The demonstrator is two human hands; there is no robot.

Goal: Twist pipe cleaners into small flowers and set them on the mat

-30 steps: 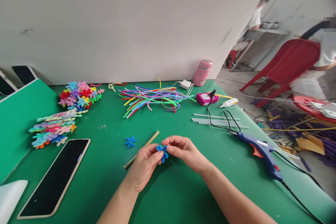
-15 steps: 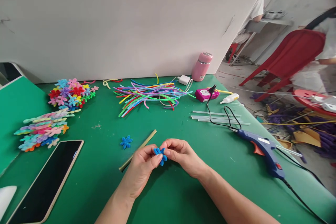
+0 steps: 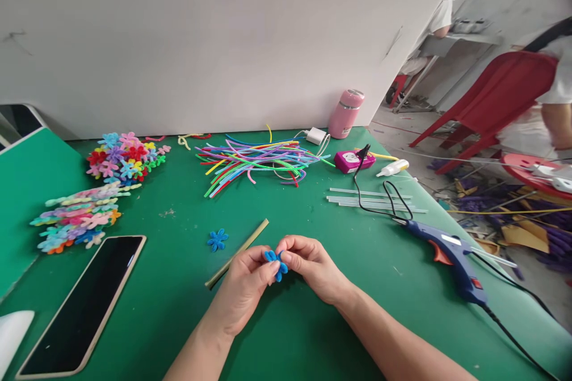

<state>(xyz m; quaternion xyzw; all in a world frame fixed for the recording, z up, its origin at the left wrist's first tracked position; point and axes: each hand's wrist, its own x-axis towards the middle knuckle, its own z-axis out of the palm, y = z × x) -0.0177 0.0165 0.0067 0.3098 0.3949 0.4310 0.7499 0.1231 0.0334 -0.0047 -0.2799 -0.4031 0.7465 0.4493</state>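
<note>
A small blue pipe-cleaner flower [image 3: 276, 262] is pinched between the fingertips of both my hands, just above the green table [image 3: 286, 321]. My left hand [image 3: 243, 290] grips it from the left, my right hand [image 3: 310, 266] from the right, fingers closed. A second blue flower [image 3: 217, 240] lies on the table to the left. A thin olive stick [image 3: 236, 253] lies slanted beside my left hand.
Loose coloured pipe cleaners [image 3: 259, 161] lie at the back, finished flowers [image 3: 123, 158] and flower strips [image 3: 78, 220] at the left. A phone [image 3: 84, 303] lies near left. A blue glue gun [image 3: 447, 250], glue sticks [image 3: 375, 199], pink bottle [image 3: 346, 113] and seated people are right.
My hands stay closed on the blue flower, with only slight finger movement. The view has shifted a little.
</note>
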